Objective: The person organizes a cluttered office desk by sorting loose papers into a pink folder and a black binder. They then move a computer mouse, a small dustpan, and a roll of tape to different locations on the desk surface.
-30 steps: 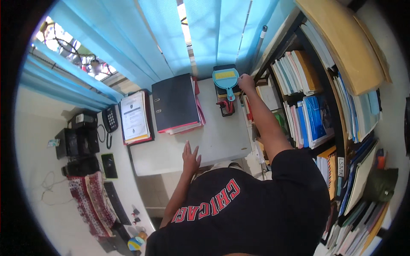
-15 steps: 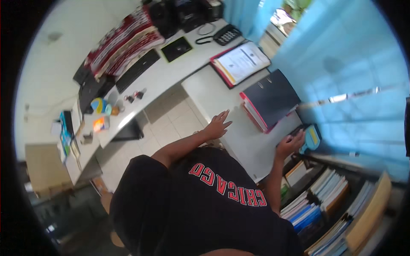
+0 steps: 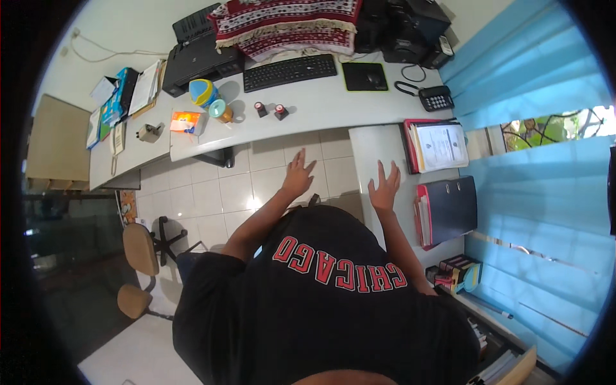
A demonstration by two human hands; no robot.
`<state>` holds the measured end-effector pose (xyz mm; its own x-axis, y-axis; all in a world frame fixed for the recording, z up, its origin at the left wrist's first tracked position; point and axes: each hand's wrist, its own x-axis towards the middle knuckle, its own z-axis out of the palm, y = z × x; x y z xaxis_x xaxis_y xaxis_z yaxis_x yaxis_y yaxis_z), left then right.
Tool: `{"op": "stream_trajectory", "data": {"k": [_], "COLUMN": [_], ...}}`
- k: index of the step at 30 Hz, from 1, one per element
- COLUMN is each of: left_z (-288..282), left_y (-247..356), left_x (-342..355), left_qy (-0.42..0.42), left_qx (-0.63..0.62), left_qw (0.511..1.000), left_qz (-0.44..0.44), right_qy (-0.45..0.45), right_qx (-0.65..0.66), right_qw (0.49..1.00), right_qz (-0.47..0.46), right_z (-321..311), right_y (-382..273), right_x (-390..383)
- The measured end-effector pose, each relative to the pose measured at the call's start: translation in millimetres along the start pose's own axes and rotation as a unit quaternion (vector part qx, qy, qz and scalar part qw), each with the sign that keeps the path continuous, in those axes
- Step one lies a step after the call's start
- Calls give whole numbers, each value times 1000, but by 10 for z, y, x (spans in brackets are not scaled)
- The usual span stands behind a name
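My left hand hangs over the tiled floor gap between the desks, fingers spread, holding nothing. Above the white side desk, my right hand is also empty with its fingers apart. Nearest to it on the right lies a dark ring binder with red edges and papers inside. Just beyond that binder sits a red-and-black folder topped by a stack of printed papers. Behind my right forearm, a light-blue object rests among small dark boxes at the side desk's near end.
Along the long white desk stand a keyboard, a mouse pad, a telephone, two small stamps, a teal-lidded jar, an orange packet and a printer. A swivel chair is at left; blue curtains hang at right.
My right hand has moved away from the light-blue object, forward and left over the side desk. My left hand has come off the desk's edge to the floor gap. My view has turned left.
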<state>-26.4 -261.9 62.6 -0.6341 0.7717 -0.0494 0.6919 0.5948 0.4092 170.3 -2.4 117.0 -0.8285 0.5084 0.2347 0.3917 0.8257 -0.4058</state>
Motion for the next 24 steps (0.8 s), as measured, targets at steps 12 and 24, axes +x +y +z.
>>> {"op": "stream_trajectory", "data": {"k": [12, 24], "left_z": [-680, -1254], "left_y": [-1282, -2128], "left_x": [355, 1397], "left_qy": [163, 95], "left_qx": [60, 193], "left_qw": [966, 953], "left_qz": [-190, -213], "right_qy": [-194, -240], "right_qx": [40, 82], "right_qw": [968, 902], "right_qz": [-154, -350], "right_z": [1226, 2206], "right_y": [-1143, -2007], "right_x": [1800, 3031]}}
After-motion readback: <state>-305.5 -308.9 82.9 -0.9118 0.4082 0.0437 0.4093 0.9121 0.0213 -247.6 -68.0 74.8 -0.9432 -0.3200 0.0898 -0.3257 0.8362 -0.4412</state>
